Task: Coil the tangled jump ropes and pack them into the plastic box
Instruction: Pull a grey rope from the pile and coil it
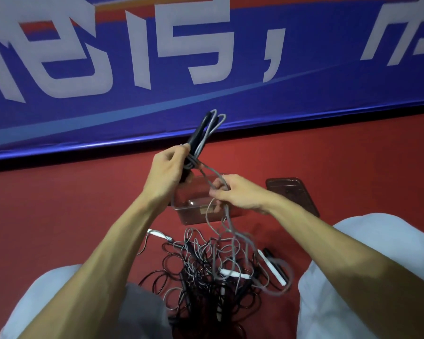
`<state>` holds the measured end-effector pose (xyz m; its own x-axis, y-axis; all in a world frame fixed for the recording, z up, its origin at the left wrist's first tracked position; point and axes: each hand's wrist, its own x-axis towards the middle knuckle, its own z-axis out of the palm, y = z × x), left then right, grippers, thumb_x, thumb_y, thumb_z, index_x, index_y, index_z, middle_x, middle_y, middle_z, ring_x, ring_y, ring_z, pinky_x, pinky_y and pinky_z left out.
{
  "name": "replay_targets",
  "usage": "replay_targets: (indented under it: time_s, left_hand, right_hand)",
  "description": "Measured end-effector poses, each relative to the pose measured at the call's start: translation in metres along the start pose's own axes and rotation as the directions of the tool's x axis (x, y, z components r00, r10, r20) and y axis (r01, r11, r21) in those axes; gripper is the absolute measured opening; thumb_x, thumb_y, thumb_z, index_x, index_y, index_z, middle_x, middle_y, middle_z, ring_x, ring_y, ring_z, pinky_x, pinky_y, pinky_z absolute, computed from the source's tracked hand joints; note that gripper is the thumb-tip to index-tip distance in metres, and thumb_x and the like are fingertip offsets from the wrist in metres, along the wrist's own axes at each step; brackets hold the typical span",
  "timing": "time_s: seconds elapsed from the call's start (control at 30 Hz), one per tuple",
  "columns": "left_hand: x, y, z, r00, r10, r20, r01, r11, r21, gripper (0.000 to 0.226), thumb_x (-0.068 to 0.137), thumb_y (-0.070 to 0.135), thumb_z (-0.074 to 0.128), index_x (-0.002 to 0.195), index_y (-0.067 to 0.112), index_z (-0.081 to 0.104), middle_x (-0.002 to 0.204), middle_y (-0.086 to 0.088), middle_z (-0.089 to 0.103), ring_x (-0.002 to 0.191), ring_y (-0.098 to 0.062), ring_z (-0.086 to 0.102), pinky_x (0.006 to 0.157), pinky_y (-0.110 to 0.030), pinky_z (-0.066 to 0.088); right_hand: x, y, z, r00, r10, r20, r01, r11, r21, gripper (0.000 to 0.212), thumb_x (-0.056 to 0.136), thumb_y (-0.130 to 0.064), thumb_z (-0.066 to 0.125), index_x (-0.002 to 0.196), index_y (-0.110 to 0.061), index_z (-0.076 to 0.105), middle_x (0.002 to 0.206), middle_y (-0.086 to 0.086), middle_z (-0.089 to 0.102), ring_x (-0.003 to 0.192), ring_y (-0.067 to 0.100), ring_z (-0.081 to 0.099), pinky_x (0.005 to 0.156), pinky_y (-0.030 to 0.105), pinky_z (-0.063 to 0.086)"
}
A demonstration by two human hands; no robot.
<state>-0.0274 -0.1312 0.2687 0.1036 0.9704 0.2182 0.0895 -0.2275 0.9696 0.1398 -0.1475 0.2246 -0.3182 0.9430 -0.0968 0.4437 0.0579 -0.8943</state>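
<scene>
At centre frame, over the box (194, 217), your left hand (167, 172) grips the coil (203, 133) so your right hand (235, 192), pinching the loose grey rope (207, 174), can wrap it, with the tangle (206, 272) lower centre.

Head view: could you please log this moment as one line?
left hand: grips coil | right hand: pinches grey rope | pile: tangled, near box

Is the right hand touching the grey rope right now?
Touching. The head view shows the right hand pinching a strand of the grey rope above the plastic box.
</scene>
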Motion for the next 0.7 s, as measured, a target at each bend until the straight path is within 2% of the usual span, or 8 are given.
replay_targets:
  time_s: [0.13,0.23,0.33,0.43,0.5,0.6,0.67,0.7]
  left_hand:
    - [0.006,-0.009,-0.014,0.998,0.048,0.035,-0.054,0.972,0.228,0.028,0.091,0.045,0.049,0.073,0.03,0.064,0.067,0.003,0.066,0.048,-0.015,0.048,0.054,-0.027,0.035]
    - [0.008,-0.016,-0.019,0.999,0.034,0.029,-0.041,0.959,0.279,0.024,0.099,0.033,0.052,0.081,0.025,0.066,0.062,0.009,0.06,0.05,-0.01,0.048,0.052,-0.025,0.037]
    - [0.007,-0.017,-0.016,1.0,0.015,0.027,-0.022,0.963,0.27,0.021,0.101,0.024,0.05,0.085,0.022,0.063,0.062,0.008,0.06,0.051,-0.009,0.049,0.051,-0.021,0.037]
    - [0.008,-0.018,-0.016,0.999,-0.007,0.039,-0.005,0.952,0.307,0.014,0.101,0.023,0.051,0.108,0.021,0.063,0.066,0.004,0.063,0.055,-0.014,0.056,0.052,-0.023,0.04]
    - [0.007,-0.019,-0.015,0.999,-0.033,0.038,0.017,0.933,0.36,0.016,0.099,0.02,0.05,0.104,0.021,0.066,0.065,0.004,0.064,0.055,-0.016,0.056,0.052,-0.026,0.04]
    - [0.005,-0.017,-0.012,0.999,-0.035,0.041,0.009,0.857,0.515,0.019,0.094,0.02,0.049,0.084,0.02,0.064,0.059,0.005,0.063,0.049,-0.014,0.054,0.051,-0.023,0.043]
    - [0.002,-0.014,-0.01,0.996,-0.011,0.084,-0.044,0.778,0.627,0.024,0.094,0.022,0.046,0.075,0.017,0.06,0.05,0.007,0.059,0.045,-0.01,0.052,0.046,-0.018,0.04]
    - [0.002,-0.013,-0.01,0.994,0.001,0.109,-0.073,0.742,0.666,0.026,0.094,0.023,0.045,0.073,0.014,0.059,0.046,0.007,0.056,0.045,-0.01,0.051,0.048,-0.022,0.04]
  right_hand:
    - [0.0,0.001,-0.009,0.987,-0.042,-0.156,0.036,0.999,-0.041,0.014,0.1,-0.012,0.051,0.086,-0.015,0.051,0.057,0.0,0.053,0.041,0.007,0.052,0.048,0.023,0.042]
    - [0.0,-0.003,-0.015,0.957,-0.093,-0.274,0.088,0.996,-0.034,0.018,0.098,-0.013,0.052,0.083,-0.019,0.059,0.059,-0.004,0.048,0.047,0.011,0.043,0.045,0.024,0.038]
    - [-0.003,-0.008,-0.021,0.923,-0.225,-0.312,0.154,0.959,-0.237,0.02,0.097,-0.019,0.054,0.083,-0.026,0.065,0.06,-0.01,0.052,0.056,0.009,0.047,0.056,0.025,0.039]
    - [-0.011,-0.015,-0.023,0.91,-0.32,-0.262,0.194,0.891,-0.411,0.017,0.097,-0.02,0.055,0.089,-0.021,0.07,0.061,-0.015,0.054,0.06,-0.004,0.05,0.059,0.011,0.035]
    - [-0.015,-0.017,-0.023,0.896,-0.379,-0.229,0.24,0.85,-0.469,0.016,0.096,-0.019,0.056,0.09,-0.018,0.071,0.066,-0.017,0.055,0.063,-0.008,0.051,0.062,0.01,0.036]
    - [-0.017,-0.018,-0.024,0.85,-0.495,-0.182,0.3,0.738,-0.605,0.015,0.096,-0.024,0.055,0.094,-0.02,0.068,0.088,-0.014,0.063,0.084,0.009,0.06,0.071,0.031,0.047]
    - [-0.018,-0.018,-0.027,0.808,-0.563,-0.174,0.338,0.685,-0.646,0.016,0.095,-0.025,0.056,0.101,-0.02,0.07,0.096,-0.008,0.066,0.093,0.017,0.062,0.07,0.031,0.048]
    - [-0.018,-0.017,-0.029,0.78,-0.6,-0.177,0.365,0.666,-0.651,0.017,0.094,-0.025,0.058,0.101,-0.019,0.071,0.096,-0.006,0.066,0.091,0.018,0.062,0.069,0.033,0.05]
